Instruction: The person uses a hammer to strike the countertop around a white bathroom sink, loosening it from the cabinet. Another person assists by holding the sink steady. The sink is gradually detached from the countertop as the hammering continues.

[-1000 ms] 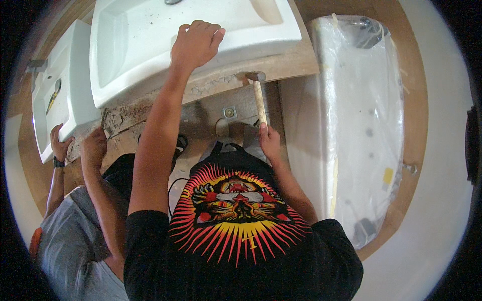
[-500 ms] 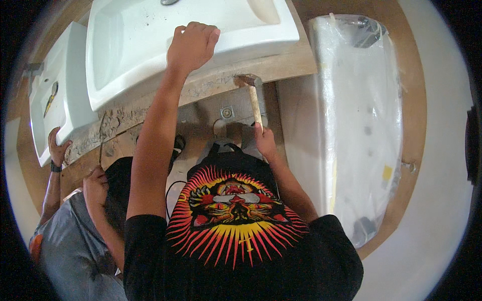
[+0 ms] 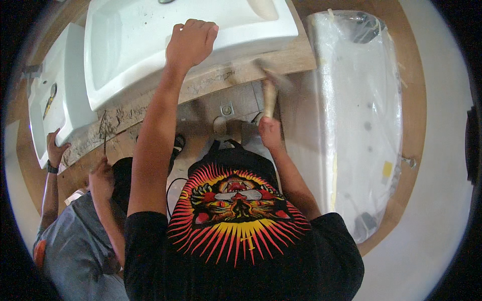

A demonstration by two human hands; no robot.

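A large white washbasin (image 3: 236, 42) sits on a wooden counter, and my left hand (image 3: 192, 42) is closed over its front rim. My right hand (image 3: 270, 131) grips the pale wooden handle of a hammer (image 3: 269, 99). The hammer's head is smeared by motion beside the counter's front edge (image 3: 246, 71), right of my left arm. Whether the head touches the edge, I cannot tell. Rough grey mortar (image 3: 120, 118) clings along this front edge.
At the left, a co-worker in grey (image 3: 80, 246) holds a smaller white basin (image 3: 70, 95) and a thin tool (image 3: 105, 133). A plastic-wrapped white bathtub (image 3: 361, 110) stands at the right. A floor drain (image 3: 227, 110) lies below the counter.
My right hand has moved slightly right and away from me, swinging the hammer right along the counter edge. My left hand stays on the basin rim. The co-worker's tool hand has shifted slightly.
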